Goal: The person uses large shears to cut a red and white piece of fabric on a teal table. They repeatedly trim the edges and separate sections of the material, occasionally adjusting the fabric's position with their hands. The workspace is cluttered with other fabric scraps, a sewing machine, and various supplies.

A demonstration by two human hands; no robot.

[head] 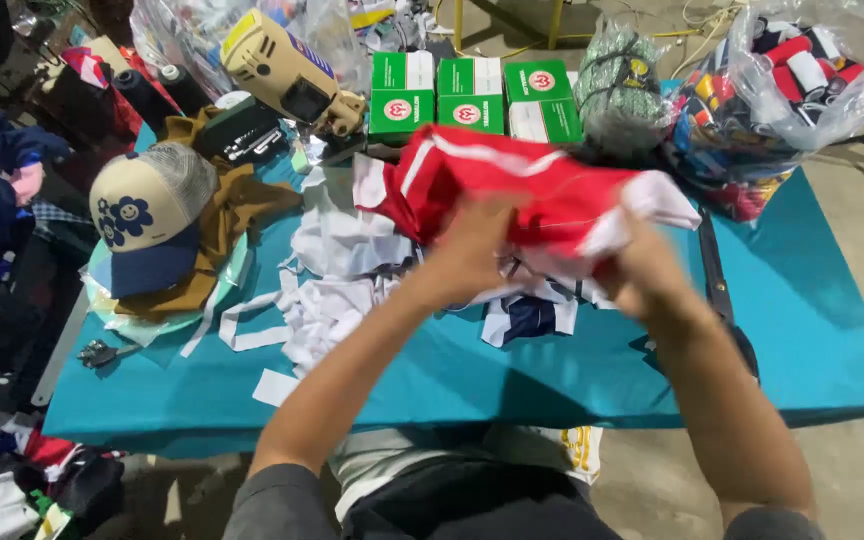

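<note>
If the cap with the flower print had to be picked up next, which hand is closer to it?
Probably the left hand. Both hands grip the red and white cloth, but the cap lies on the table's left side, nearer the left hand; the right hand would have to cross over.

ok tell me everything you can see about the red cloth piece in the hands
The red cloth piece looks like soft fabric, bright red with white stripes and white panels at its edges. It is bunched and crumpled, held up above the teal table. The left hand grips its lower middle, and the right hand grips its white right end. Motion blur hides finer detail. White cloth scraps lie under it, and green boxes stand behind it.
</note>
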